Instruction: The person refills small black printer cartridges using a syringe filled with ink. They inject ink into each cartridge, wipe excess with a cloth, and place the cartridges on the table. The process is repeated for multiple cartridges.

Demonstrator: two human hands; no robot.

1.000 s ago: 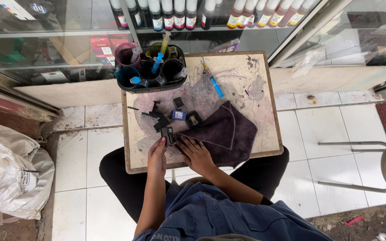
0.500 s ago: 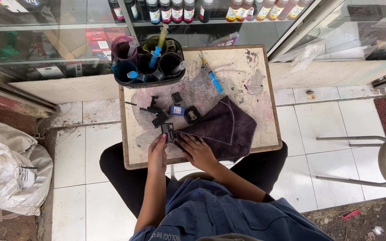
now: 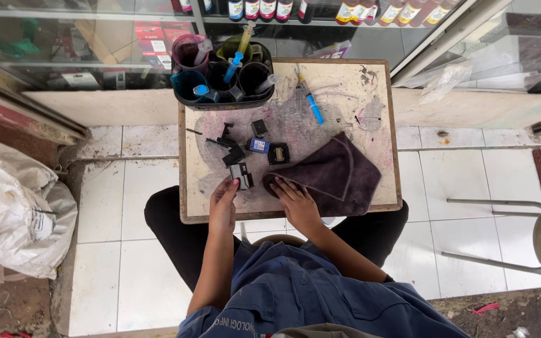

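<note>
Black ink cartridge (image 3: pixel 241 175) pinched in left hand (image 3: pixel 223 206) fingertips; right hand (image 3: pixel 297 203) flat, released, pressing purple cloth (image 3: pixel 333 175) just beside.

Single head view, straight down (fairly high) over the stained board (image 3: pixel 370 94).

This looks like a small shopfront stall for refilling printer ink, set on a tiled pavement. A glass display case (image 3: pixel 95 44) behind holds boxed goods and a row of ink bottles (image 3: pixel 383 9). A stained wooden table (image 3: pixel 377 125), smeared with ink, carries a black tray of cups (image 3: pixel 223 78) with syringes, a blue syringe (image 3: pixel 313 106), loose ink cartridges (image 3: pixel 259 145) and a dark cloth (image 3: pixel 336 175).
</note>
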